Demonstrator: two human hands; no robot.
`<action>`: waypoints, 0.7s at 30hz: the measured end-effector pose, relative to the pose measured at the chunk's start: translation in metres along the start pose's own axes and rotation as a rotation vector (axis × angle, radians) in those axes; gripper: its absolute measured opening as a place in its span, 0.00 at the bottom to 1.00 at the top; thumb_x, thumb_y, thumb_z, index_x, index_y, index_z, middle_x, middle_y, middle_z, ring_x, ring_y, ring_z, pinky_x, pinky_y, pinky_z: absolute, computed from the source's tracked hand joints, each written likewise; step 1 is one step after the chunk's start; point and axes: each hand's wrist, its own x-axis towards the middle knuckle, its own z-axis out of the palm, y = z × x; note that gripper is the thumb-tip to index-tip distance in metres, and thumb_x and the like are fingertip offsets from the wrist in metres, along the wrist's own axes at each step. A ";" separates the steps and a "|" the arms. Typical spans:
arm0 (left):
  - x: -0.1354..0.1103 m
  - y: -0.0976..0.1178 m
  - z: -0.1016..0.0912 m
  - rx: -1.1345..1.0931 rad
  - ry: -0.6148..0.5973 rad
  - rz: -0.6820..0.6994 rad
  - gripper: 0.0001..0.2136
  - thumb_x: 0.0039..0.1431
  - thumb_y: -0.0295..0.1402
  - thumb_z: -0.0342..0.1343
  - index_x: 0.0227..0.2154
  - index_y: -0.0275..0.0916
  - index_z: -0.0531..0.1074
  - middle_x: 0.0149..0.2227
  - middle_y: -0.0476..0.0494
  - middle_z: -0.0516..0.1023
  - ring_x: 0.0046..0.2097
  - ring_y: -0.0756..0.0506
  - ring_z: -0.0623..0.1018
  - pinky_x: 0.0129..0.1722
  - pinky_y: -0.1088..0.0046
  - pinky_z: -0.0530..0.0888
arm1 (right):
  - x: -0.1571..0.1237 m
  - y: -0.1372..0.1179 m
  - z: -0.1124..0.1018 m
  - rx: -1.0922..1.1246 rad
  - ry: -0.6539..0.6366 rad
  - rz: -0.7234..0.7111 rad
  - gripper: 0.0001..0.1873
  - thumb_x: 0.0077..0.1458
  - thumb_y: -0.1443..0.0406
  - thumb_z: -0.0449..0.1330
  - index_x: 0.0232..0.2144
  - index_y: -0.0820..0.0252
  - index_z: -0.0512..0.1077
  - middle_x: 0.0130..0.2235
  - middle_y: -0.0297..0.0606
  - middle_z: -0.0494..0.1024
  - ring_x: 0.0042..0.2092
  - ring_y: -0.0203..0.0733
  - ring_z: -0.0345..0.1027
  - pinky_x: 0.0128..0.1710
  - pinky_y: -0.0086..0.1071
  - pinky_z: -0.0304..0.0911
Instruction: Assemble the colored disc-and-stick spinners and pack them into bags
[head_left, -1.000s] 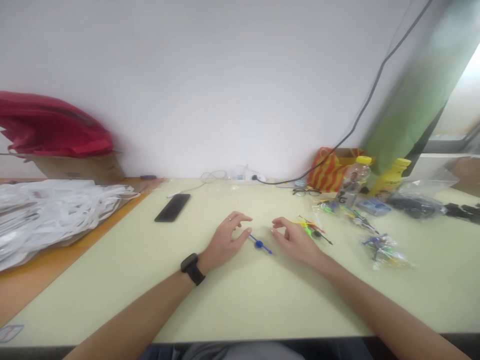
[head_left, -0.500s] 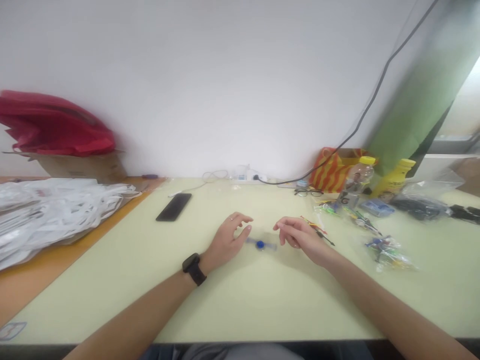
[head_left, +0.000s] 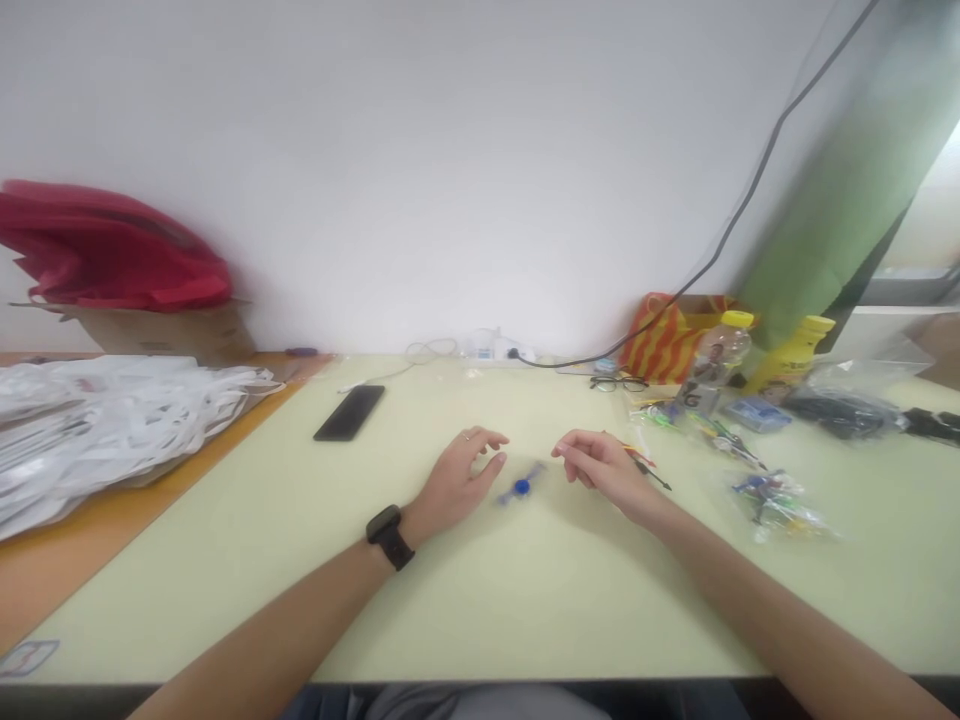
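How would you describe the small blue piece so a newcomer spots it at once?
On the pale table, look between the left hand and the right hand. The small blue piece is there: a round blue hub with two blurred arms. Unlike the bag of multicoloured pieces farther right, it is one colour and lies alone.

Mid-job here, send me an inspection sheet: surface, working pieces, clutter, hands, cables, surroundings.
Surface: pale table, a small drawn mark at its near left corner; spills, nothing seen.
Job's things: blue piece between the hands, its arms blurred.
Clutter: phone at left; glasses, clear bottle, yellow bottle and bagged coloured pieces at right.
Left hand: fingers parted, holding nothing visible.
Right hand: fingers curled, no object visible in it.
Cables: dark cable hanging along the wall; pale cord beyond the phone.
Surroundings: white wall; red fabric on a cardboard box.
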 end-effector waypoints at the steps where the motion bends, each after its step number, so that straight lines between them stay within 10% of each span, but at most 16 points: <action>1: 0.000 0.000 0.000 -0.004 -0.008 -0.004 0.09 0.71 0.37 0.53 0.49 0.47 0.75 0.48 0.46 0.78 0.48 0.44 0.76 0.51 0.63 0.72 | 0.000 0.000 0.000 -0.013 -0.004 -0.001 0.18 0.60 0.50 0.61 0.33 0.59 0.75 0.24 0.32 0.73 0.21 0.32 0.53 0.21 0.29 0.46; 13: -0.004 0.003 0.000 -0.002 -0.054 -0.019 0.15 0.71 0.42 0.53 0.57 0.49 0.70 0.56 0.45 0.75 0.58 0.41 0.73 0.62 0.58 0.68 | 0.006 0.013 -0.005 -0.486 0.161 -0.387 0.10 0.67 0.59 0.56 0.36 0.57 0.73 0.29 0.35 0.75 0.30 0.40 0.67 0.30 0.34 0.61; 21: 0.003 -0.013 0.005 -0.020 0.059 -0.130 0.14 0.74 0.44 0.48 0.53 0.47 0.72 0.55 0.45 0.76 0.58 0.41 0.72 0.59 0.60 0.69 | -0.061 -0.060 -0.011 -0.570 0.424 -0.885 0.11 0.67 0.64 0.59 0.51 0.51 0.73 0.47 0.46 0.79 0.49 0.53 0.74 0.47 0.46 0.71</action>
